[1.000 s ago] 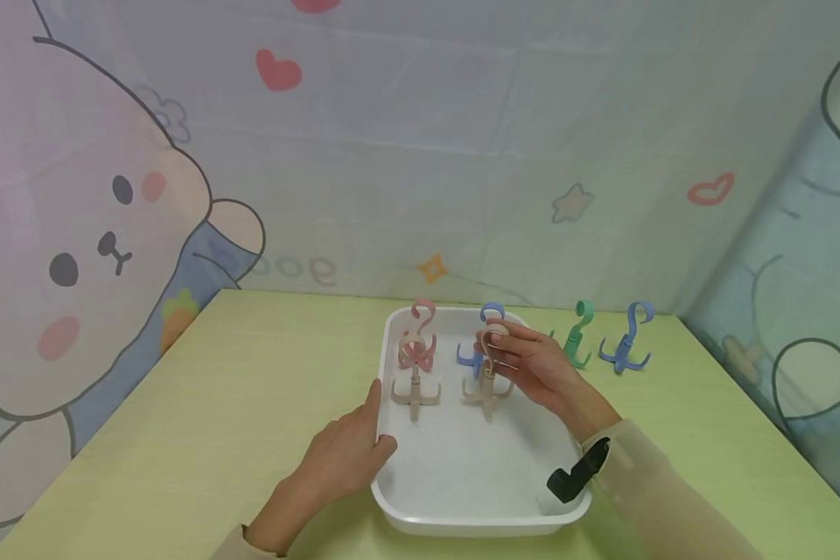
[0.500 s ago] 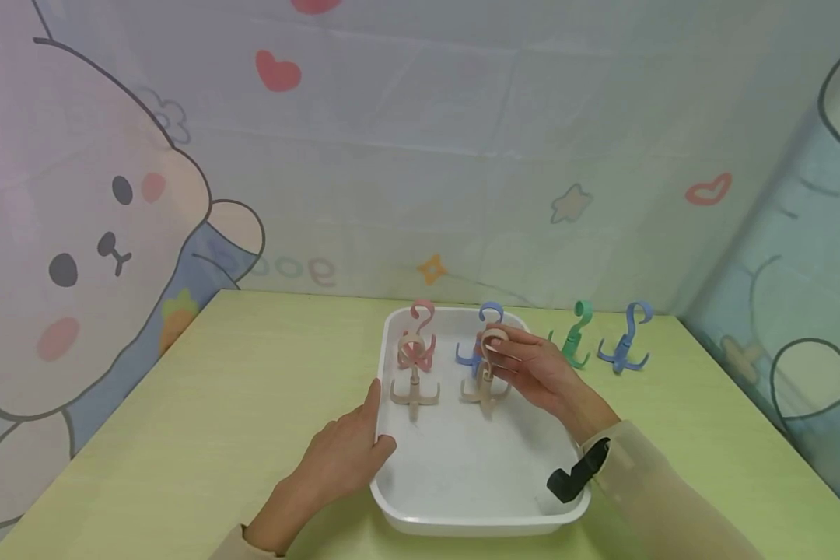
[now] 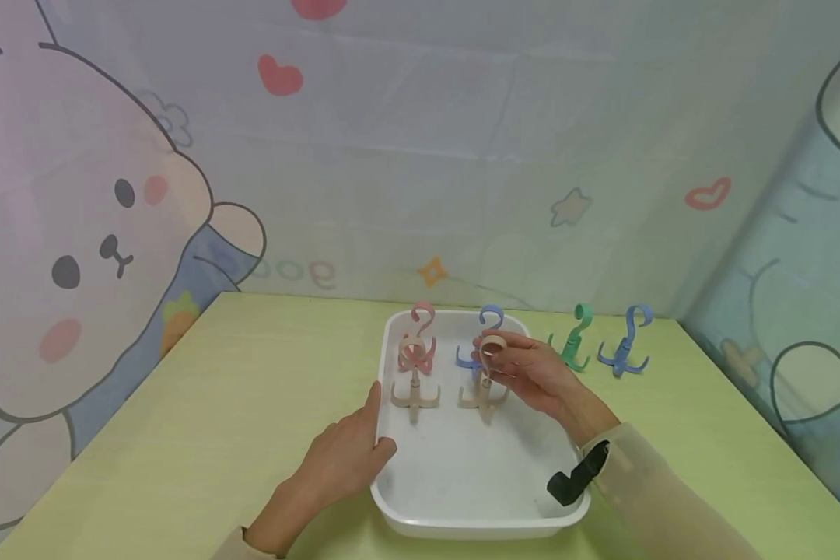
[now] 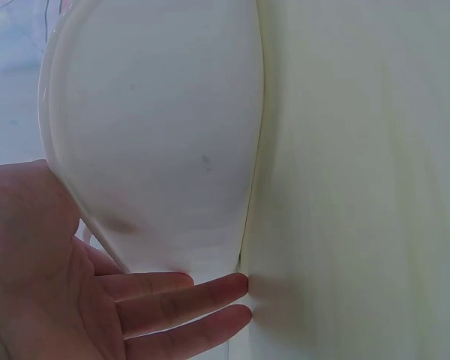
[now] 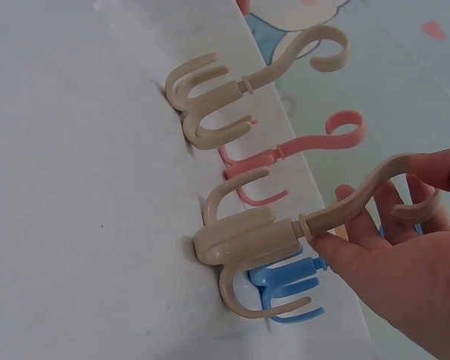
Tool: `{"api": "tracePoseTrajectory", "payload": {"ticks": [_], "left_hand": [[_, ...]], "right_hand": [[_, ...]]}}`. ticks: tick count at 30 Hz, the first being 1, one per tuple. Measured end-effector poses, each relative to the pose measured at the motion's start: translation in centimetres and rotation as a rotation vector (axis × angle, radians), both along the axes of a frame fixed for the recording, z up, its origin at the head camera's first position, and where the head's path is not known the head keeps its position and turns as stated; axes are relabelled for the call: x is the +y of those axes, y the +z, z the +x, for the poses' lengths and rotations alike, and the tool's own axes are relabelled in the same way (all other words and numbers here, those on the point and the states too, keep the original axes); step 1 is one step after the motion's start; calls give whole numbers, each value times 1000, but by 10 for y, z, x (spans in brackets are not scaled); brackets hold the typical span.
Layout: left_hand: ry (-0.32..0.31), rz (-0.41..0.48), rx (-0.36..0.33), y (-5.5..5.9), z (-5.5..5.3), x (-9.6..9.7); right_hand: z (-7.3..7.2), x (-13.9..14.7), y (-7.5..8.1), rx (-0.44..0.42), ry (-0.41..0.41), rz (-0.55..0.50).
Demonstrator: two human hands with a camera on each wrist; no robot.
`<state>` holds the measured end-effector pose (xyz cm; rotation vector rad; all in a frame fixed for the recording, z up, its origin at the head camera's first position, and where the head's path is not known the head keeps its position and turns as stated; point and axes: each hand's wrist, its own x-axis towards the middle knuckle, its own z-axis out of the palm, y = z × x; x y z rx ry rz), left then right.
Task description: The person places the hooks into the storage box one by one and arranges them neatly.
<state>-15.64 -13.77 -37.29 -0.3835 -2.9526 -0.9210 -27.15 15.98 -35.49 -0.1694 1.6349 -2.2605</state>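
Observation:
A white tray (image 3: 486,490) lies on the table, my left hand (image 3: 343,451) holding its left side with the thumb over the rim and the fingers along the outer wall (image 4: 157,135). My right hand (image 3: 535,373) pinches the curled top of a beige swivel hook (image 5: 255,236) between thumb and fingers. This hook stands upright in the tray, its prongs at the tray floor. Left of it stands a second beige hook (image 5: 210,101). Behind them in the tray are a pink hook (image 5: 262,157) and a blue hook (image 5: 285,281), the blue one partly hidden.
On the table beyond the tray's right side stand a green hook (image 3: 575,338) and another blue hook (image 3: 624,342). A printed curtain (image 3: 406,155) hangs along the table's back edge. The black wrist strap (image 3: 577,474) on the right sleeve overlaps the tray's right rim.
The right hand stays at the beige hook, whose curled top has shifted very slightly left and down. The left hand and the tray keep their places.

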Motion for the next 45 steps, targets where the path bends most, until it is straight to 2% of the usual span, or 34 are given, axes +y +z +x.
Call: {"api": "tracePoseTrajectory", "payload": {"ticks": [10,18,32,45], "left_hand": [[5,-14,2,0,1,0],[5,-11,-6,0,1,0],[8,-27,2,-2,-1,1],[8,-30,1,-2,0,1]], "right_hand": [[0,-2,5,-5,-51,46],[0,0,13,30,-82,93],[0,10,33,81,-88,173],[1,28,50,141,-64,159]]}}
